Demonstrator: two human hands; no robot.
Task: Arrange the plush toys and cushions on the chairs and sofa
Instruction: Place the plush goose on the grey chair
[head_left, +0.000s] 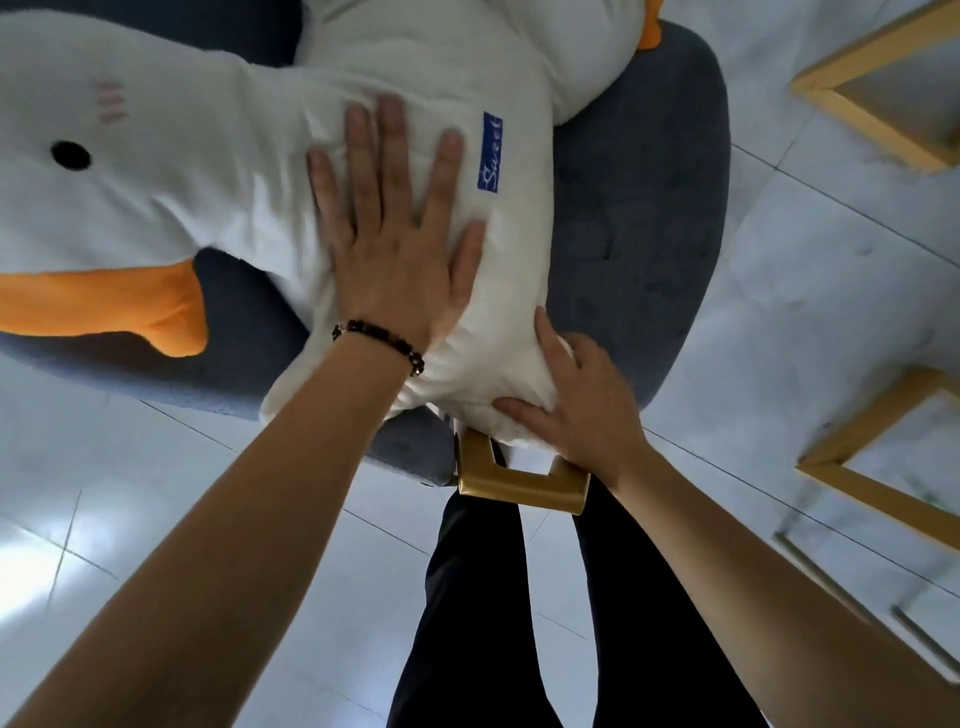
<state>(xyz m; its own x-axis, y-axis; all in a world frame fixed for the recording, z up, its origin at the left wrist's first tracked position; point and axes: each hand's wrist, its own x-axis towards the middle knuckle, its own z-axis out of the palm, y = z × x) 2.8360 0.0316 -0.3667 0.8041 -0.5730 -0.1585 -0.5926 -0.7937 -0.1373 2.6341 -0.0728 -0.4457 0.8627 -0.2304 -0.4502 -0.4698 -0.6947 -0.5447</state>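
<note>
White plush goose (218, 156) is lying across the grey-blue chair (649, 234). Its head, with a black eye and an orange beak, is pointing to nine o'clock, and its body is running toward one o'clock. The left grip (395, 244) is pressing flat on the middle of the body, fingers straight and spread, with the blue label (492, 153) just beside it at three o'clock. The right grip (582, 410) is holding the near end of the toy at five o'clock, fingers curled into the soft fabric above the gold chair leg (519, 480).

As I am judging it, this one toy is almost placed and is only being settled. No cushion, sofa or other toy is showing, so I cannot tell how much is left. Pale floor tiles (156, 493) are surrounding the chair, and wooden frames (883, 119) are standing at three o'clock.
</note>
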